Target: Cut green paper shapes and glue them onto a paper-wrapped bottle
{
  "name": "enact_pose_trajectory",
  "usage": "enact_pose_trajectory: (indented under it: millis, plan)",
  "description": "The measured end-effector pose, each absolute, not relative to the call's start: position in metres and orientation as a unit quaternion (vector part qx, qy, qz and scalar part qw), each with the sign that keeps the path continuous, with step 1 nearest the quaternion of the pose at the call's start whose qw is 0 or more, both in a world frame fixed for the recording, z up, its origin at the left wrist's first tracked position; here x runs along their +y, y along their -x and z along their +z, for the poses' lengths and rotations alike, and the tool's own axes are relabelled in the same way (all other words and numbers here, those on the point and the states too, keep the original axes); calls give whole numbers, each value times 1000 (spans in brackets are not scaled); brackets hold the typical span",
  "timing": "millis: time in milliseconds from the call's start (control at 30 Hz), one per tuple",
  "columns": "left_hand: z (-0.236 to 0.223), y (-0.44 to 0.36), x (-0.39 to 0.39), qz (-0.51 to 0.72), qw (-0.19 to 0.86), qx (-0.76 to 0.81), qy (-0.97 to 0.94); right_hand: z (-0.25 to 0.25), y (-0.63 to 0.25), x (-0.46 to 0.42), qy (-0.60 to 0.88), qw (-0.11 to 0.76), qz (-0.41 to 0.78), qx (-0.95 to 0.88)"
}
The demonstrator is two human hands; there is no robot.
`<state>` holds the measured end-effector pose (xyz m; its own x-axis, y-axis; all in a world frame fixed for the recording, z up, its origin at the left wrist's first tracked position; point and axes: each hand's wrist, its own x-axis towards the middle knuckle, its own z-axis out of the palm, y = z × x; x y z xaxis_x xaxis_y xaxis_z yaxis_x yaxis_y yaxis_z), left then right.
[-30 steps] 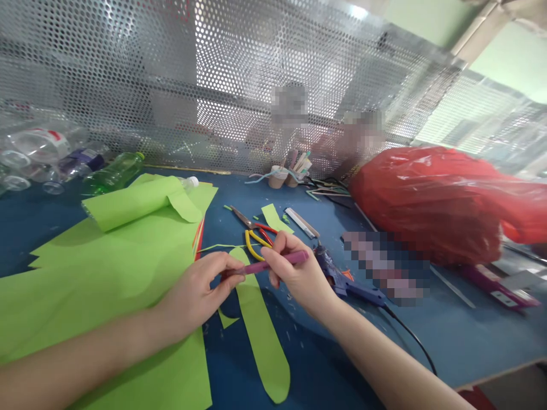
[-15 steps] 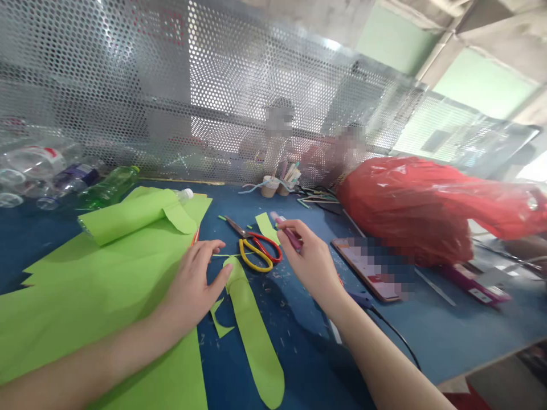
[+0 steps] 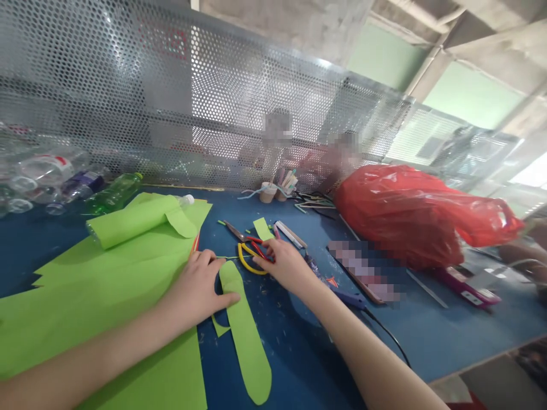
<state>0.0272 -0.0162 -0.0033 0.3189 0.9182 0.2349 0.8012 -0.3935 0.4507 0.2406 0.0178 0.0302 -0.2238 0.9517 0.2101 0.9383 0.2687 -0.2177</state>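
Observation:
My left hand (image 3: 199, 290) is open, resting at the right edge of the large green sheets (image 3: 128, 290). Its thumb lies on the upper part of a long green paper strip (image 3: 248, 347) with rounded ends. My right hand (image 3: 286, 265) has its thumb and fingers closed around the handles of the scissors (image 3: 247, 257), which have one yellow and one red loop. The blades lie on the table, pointing away. Just past that hand is a pink pen (image 3: 276, 231), partly hidden. A small green paper piece (image 3: 262, 229) lies beside the scissors, and a curved scrap (image 3: 220, 327) sits left of the strip.
A paper-wrapped bottle (image 3: 137, 219) lies on the sheets, with plastic bottles (image 3: 113, 193) behind. Right of my hand are a blue corded tool (image 3: 348, 297), a phone (image 3: 356, 270) and a red plastic bag (image 3: 397, 216). Cups of pens (image 3: 268, 193) stand by the perforated screen.
My right hand has let go of the pink pen, which now lies on the table, and has moved left and nearer onto the scissors' handles. My left thumb has shifted down along the strip.

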Motion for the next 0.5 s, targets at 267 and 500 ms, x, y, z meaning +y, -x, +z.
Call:
enact_pose_trajectory:
  millis: [267, 500]
  plan:
    - [5, -23, -11, 276, 246, 511, -776, 24, -226, 15, 630, 154, 97, -755]
    - [11, -17, 3, 373, 559, 407, -619, 26, -239, 15, 601, 270, 244, -712]
